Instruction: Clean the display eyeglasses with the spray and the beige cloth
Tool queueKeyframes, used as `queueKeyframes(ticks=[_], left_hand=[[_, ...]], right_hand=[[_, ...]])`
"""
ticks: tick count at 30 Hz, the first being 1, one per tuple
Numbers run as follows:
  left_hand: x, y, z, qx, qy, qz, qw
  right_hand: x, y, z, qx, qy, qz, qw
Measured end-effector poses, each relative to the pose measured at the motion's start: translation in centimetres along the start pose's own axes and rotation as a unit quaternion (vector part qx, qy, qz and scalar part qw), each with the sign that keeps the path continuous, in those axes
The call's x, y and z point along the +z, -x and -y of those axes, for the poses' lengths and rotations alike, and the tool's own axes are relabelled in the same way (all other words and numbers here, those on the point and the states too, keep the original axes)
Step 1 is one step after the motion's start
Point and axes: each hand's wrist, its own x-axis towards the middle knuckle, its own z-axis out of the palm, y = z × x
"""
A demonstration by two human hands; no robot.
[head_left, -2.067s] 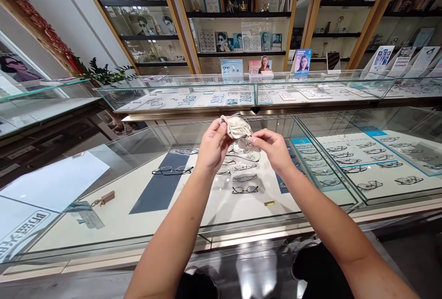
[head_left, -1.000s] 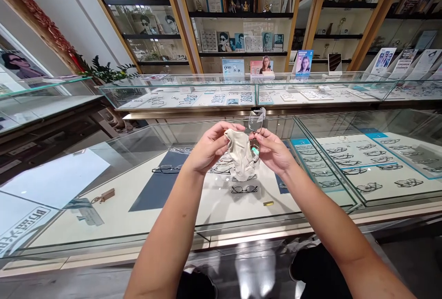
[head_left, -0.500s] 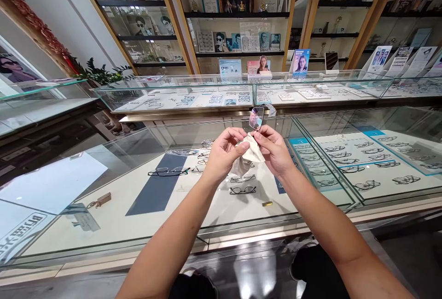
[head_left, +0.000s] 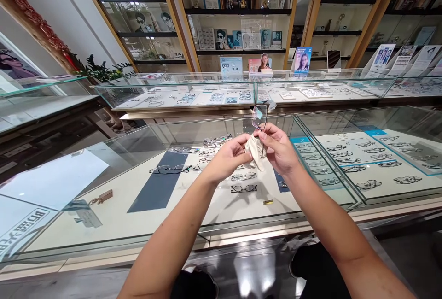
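A pair of eyeglasses (head_left: 259, 117) is held up above the glass counter, one lens standing upright with coloured reflections on it. My right hand (head_left: 279, 149) is closed on the frame below that lens, and a dark temple runs down beside the fingers. Cream cloth (head_left: 256, 152) hangs bunched between my hands, covering the other part of the eyeglasses. My left hand (head_left: 229, 158) pinches this cloth between thumb and fingers; whether the other lens lies inside the fold is hidden.
Under my hands is a glass display case (head_left: 214, 213) with several eyeglasses (head_left: 243, 189) inside. A key holder (head_left: 101, 197) shows at its left. A second display counter (head_left: 193, 80) stands behind, with shelves (head_left: 238, 12) beyond and a plant (head_left: 100, 69) at left.
The eyeglasses have turned, so the upright lens faces me differently and a temple now shows by my right hand. The cloth hangs lower, and both hands have shifted slightly right.
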Motion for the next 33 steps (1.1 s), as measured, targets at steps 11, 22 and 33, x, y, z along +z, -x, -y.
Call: queueKeyframes(ticks=[11, 22, 33], left_hand=[[0.8, -0.5, 1.4, 0.037, 0.000, -0.030, 0.999], [2.2, -0.3, 2.1, 0.127, -0.048, -0.117, 0.984], [1.2, -0.1, 2.0, 0.046, -0.007, -0.023, 0.999]], right_hand=[[-0.1, -0.2, 0.1, 0.008, -0.007, -0.005, 1.000], [0.7, 0.2, -1.0, 0.009, -0.053, 0.005, 0.999], [0.2, -0.1, -0.4, 0.011, -0.049, -0.008, 0.999]])
